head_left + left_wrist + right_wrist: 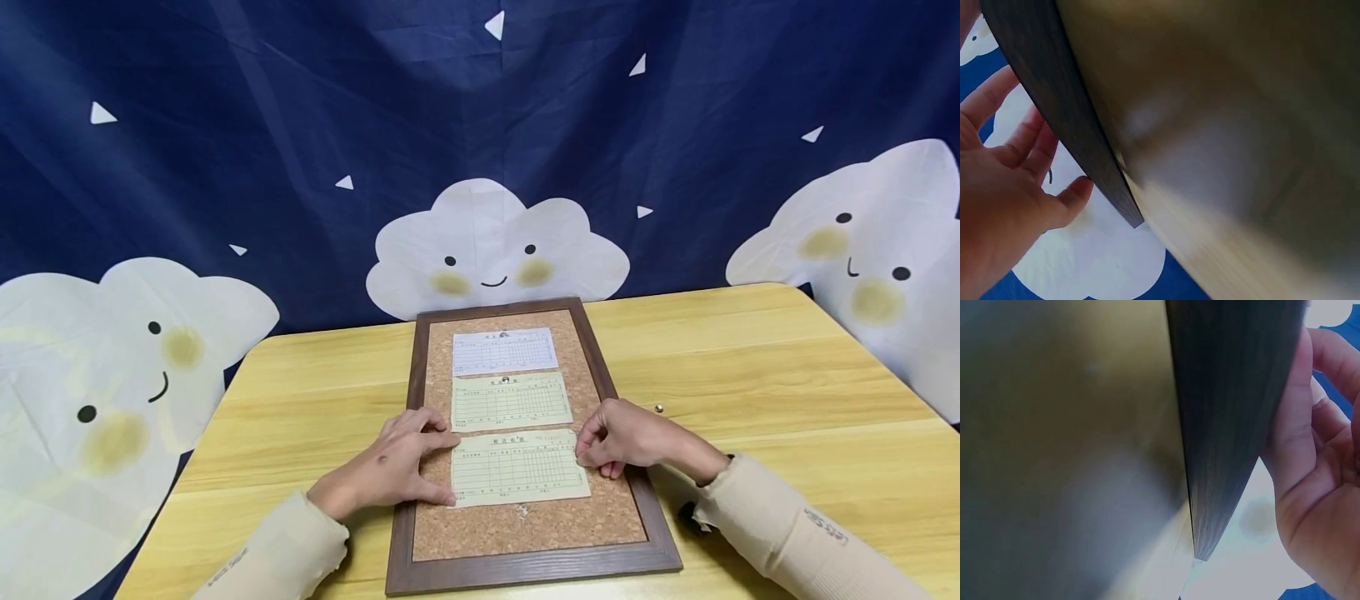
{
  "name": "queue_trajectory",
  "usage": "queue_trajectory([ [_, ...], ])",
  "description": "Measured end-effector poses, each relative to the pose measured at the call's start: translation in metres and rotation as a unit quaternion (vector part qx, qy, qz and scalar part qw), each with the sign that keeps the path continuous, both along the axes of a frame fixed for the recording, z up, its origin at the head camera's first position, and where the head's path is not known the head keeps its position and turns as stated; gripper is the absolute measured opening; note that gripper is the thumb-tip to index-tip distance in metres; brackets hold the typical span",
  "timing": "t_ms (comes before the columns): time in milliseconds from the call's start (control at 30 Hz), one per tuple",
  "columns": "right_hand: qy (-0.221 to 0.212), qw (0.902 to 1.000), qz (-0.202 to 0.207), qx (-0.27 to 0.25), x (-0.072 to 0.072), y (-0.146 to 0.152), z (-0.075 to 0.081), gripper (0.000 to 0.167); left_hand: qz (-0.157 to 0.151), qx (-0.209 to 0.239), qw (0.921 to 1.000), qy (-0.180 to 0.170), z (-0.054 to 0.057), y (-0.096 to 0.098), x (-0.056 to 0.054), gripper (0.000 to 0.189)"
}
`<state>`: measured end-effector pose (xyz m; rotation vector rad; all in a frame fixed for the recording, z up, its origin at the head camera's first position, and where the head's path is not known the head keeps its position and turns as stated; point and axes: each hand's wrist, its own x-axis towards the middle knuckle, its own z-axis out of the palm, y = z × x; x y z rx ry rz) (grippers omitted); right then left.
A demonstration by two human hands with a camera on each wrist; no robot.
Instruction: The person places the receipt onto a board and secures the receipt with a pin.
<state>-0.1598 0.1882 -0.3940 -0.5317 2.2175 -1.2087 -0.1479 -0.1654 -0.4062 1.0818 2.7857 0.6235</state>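
Observation:
A cork board in a dark wooden frame lies on the table. Three printed paper forms run down it: a white form, a pale green middle form and a pale green lowest form. My left hand rests with spread thumb and fingers at the lowest form's left edge. At its right edge, my right hand pinches the paper with curled fingers. Both wrist views show the frame's side, with the left hand and right hand beside it; the forms are hidden there.
A small shiny round piece lies on the wooden table right of the board. Small clear bits sit on the cork below the lowest form. A dark object is partly hidden by the right sleeve. Behind hangs a blue cloud-patterned cloth.

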Motion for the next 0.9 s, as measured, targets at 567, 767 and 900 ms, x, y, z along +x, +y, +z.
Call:
queue_trajectory([
  [567,0.013,0.9998,0.004,-0.014,-0.001,0.015,0.006,0.008,0.01,0.024,0.9994,-0.021,-0.003,-0.002,0.001,0.073],
  [767,0.028,0.9995,-0.005,-0.012,-0.002,0.023,0.012,0.008,0.013,0.01,0.9997,-0.016,-0.001,-0.001,0.001,0.073],
  [900,0.03,0.9993,-0.012,-0.021,-0.003,0.03,0.014,0.009,0.011,0.008,0.9998,-0.013,-0.001,-0.001,0.001,0.073],
])
